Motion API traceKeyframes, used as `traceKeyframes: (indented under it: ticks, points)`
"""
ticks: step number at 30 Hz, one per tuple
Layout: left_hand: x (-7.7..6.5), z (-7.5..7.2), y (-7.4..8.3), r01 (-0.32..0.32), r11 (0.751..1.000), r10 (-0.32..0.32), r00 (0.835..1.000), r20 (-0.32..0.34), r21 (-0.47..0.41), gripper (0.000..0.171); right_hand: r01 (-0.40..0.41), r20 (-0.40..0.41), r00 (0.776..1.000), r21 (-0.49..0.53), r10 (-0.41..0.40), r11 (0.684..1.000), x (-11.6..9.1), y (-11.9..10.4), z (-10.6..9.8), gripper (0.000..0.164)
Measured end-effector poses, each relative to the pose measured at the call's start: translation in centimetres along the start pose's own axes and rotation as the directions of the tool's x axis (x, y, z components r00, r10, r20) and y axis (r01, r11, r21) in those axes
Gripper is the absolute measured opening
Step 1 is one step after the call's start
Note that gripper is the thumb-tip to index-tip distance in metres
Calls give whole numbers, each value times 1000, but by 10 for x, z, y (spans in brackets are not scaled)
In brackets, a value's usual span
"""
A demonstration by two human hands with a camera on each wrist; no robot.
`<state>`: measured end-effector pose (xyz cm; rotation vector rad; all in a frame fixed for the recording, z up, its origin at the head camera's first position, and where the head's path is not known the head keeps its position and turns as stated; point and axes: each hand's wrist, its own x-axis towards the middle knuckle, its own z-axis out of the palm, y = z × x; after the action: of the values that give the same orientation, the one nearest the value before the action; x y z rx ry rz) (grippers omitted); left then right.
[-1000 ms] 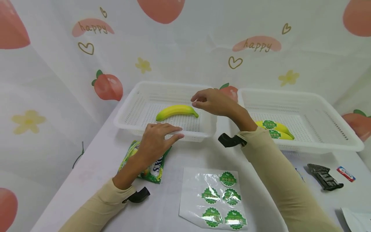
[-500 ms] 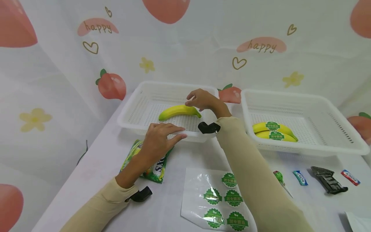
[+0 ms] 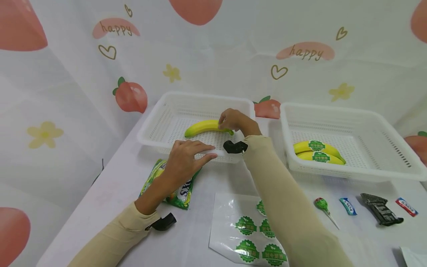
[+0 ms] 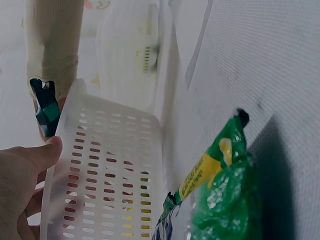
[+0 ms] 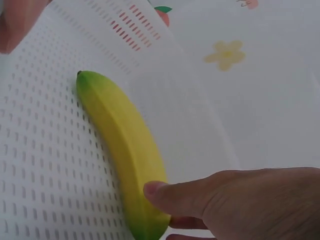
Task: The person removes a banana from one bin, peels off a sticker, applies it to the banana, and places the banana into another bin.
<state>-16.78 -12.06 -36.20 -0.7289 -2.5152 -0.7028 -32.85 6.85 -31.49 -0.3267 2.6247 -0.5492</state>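
In the head view a yellow banana [image 3: 204,127] with a green tip lies inside the left white plastic basket [image 3: 156,144]. My right hand [image 3: 235,120] grips the banana near its right end. The right wrist view shows the thumb [image 5: 159,192] pressed on the peel, fingers curled behind it. My left hand [image 3: 186,157] holds the basket's front rim, thumb outside and fingers over the edge, as the left wrist view also shows. Below that hand lies a green snack bag [image 3: 180,194], partly hidden by the forearm.
Two bananas [image 3: 320,152] bearing green stickers lie in a second white basket [image 3: 367,173] at the right. A sticker sheet [image 3: 227,211] lies in front, partly under the right sleeve. Right of it are a lollipop [image 3: 321,204], small wrapped candies [image 3: 348,206] and a black wrapper [image 3: 381,211].
My right hand has moved left and down into the left basket and taken hold of the banana. The left hand has stayed at the rim. The lollipop and candy have come into view.
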Motion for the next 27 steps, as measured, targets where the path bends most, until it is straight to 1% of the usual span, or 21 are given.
traceKeyframes:
  ticks: [1,3,7,9,12,15,19,21,24,27]
  points:
    - [0,0,0,0,1000,0,1000,-1,1,30,-4,-2,1000,-4,4,1000,1,0,1,39]
    - [0,0,0,-1,1000,1,1000,-5,1,30,-18,-4,1000,0,18,1000,2,0,2,39]
    - [0,0,1,-1,1000,1,1000,-8,-2,30,-48,15,999,31,47,998,2,2,5,54]
    - [0,0,1,-2,1000,2,1000,-9,-2,30,-72,33,997,43,71,996,3,2,7,57]
    - [0,0,0,0,1000,0,1000,-6,-1,30,-94,58,994,52,91,994,2,2,8,52]
    - [0,0,0,3,1000,-3,1000,0,4,30,-93,76,993,66,88,993,0,3,8,47]
    - [0,1,0,-2,1000,2,1000,1,8,30,-66,91,994,63,60,996,-4,4,5,50]
    - [0,1,0,-3,1000,3,1000,-2,5,29,-38,94,995,50,33,998,-7,4,1,52]
    - [0,0,1,-4,1000,4,1000,-6,-1,30,29,88,995,78,-36,997,-12,5,-7,52]
    - [0,0,1,-6,1000,6,1000,-12,-3,31,124,57,990,97,-130,987,-22,5,-18,49]
